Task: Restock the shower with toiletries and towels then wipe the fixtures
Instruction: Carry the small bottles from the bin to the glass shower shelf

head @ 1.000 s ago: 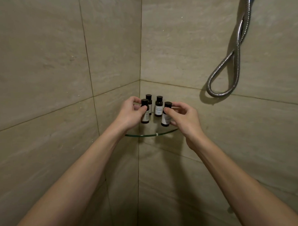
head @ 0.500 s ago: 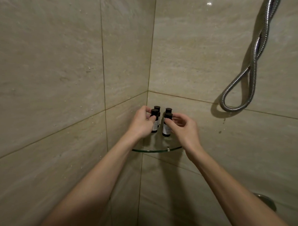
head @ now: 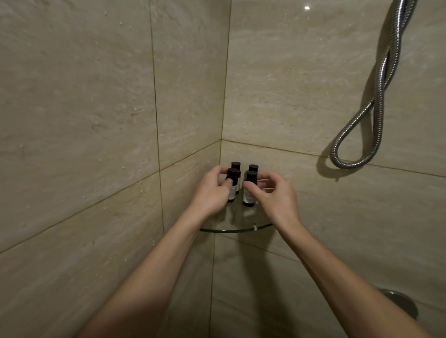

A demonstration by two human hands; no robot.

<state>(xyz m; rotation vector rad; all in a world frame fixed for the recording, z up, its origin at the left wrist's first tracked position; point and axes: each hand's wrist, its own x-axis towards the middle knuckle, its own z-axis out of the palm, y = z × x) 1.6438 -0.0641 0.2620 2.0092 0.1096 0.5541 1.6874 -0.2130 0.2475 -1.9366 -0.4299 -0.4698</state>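
Two walls of large beige stone-look tiles meet at a corner seam (head: pixel 225 80) that runs down the middle of the view. The left wall (head: pixel 71 123) has one vertical grout line (head: pixel 155 95) and a horizontal one slanting up toward the corner. The right wall (head: pixel 289 78) has a horizontal grout line of its own. Small water droplets (head: pixel 127 169) dot the left wall. A bright glint (head: pixel 307 8) sits high on the right wall. At far right a twisted chrome shower hose (head: pixel 355 165) hangs in a loop against the tiles, casting a dark shadow (head: pixel 323 169) just left of it. Low on the right, a round metal fitting (head: pixel 401 303) shows only in part.
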